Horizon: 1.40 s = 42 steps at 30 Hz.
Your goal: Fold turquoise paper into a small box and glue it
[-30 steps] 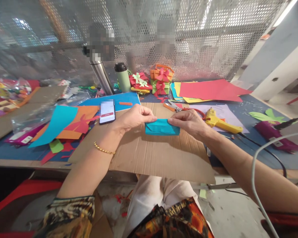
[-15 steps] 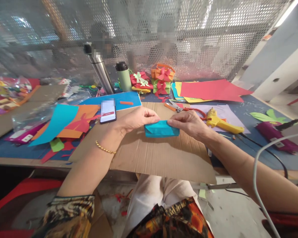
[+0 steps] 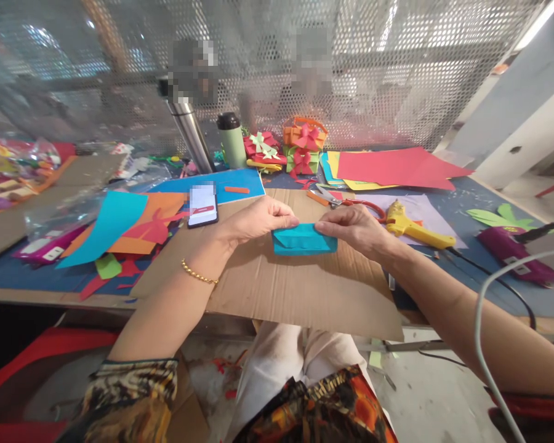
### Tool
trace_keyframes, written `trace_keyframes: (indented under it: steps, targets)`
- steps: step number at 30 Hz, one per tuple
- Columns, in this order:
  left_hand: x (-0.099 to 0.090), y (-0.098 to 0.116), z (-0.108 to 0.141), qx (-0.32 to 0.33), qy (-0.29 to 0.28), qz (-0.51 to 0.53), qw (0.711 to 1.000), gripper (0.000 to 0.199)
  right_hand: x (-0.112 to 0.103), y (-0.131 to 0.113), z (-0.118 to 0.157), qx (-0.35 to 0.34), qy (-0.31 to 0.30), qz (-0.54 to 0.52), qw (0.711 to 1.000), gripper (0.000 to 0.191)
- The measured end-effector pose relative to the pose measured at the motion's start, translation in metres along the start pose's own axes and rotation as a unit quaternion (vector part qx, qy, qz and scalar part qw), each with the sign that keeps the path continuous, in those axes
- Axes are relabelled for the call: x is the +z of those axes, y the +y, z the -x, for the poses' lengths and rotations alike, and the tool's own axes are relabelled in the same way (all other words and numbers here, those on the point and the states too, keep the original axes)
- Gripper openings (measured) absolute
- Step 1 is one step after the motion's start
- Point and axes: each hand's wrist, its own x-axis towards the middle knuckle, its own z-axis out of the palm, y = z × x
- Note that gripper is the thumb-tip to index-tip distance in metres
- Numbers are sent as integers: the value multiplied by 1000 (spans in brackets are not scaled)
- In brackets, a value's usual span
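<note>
A small folded box of blue paper (image 3: 305, 242) is held over the cardboard sheet (image 3: 268, 286). My left hand (image 3: 265, 218) pinches its far left corner between thumb and fingers. At the far right corner, my right hand (image 3: 355, 226) grips the same edge, thumb on top. The fingertips behind the paper are hidden. Just past my right hand lie red-handled scissors (image 3: 367, 206) and a yellow glue gun (image 3: 410, 227). A phone (image 3: 203, 206) with a lit screen is beyond my left wrist.
Coloured paper sheets (image 3: 397, 167) lie at the back right. Finished paper baskets (image 3: 305, 144), a green bottle (image 3: 232, 144) and a steel flask (image 3: 191, 135) stand along the mesh. Paper scraps (image 3: 143, 231) cover the left side. A pale cable (image 3: 480, 314) hangs by my right arm.
Both hands keep their pinch on the blue paper box, which stays almost in place. The whole view has shifted slightly.
</note>
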Motion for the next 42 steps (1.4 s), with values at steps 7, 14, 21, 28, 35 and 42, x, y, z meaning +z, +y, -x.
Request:
trace_keyframes:
  steps: [7, 14, 21, 28, 35, 42]
  targets:
    - [-9, 0, 2, -14, 1, -37, 999, 43, -4, 0, 0, 7, 21, -5, 1000, 57]
    - [-4, 0, -1, -20, 13, 34, 999, 50, -3, 0, 0, 11, 28, -5, 1000, 55]
    - [-1, 0, -2, -25, 18, 44, 999, 49, -3, 5, 0, 19, 37, -7, 999, 60]
    - [17, 3, -1, -43, 7, 81, 996, 51, 1, 3, 2, 10, -6, 20, 1000, 65]
    - [21, 8, -2, -39, 10, 85, 996, 44, 2, 0, 3, 1, 3, 55, 998, 62]
    - [14, 3, -1, -29, 29, 53, 998, 36, 1, -13, 4, 31, 20, 22, 999, 69]
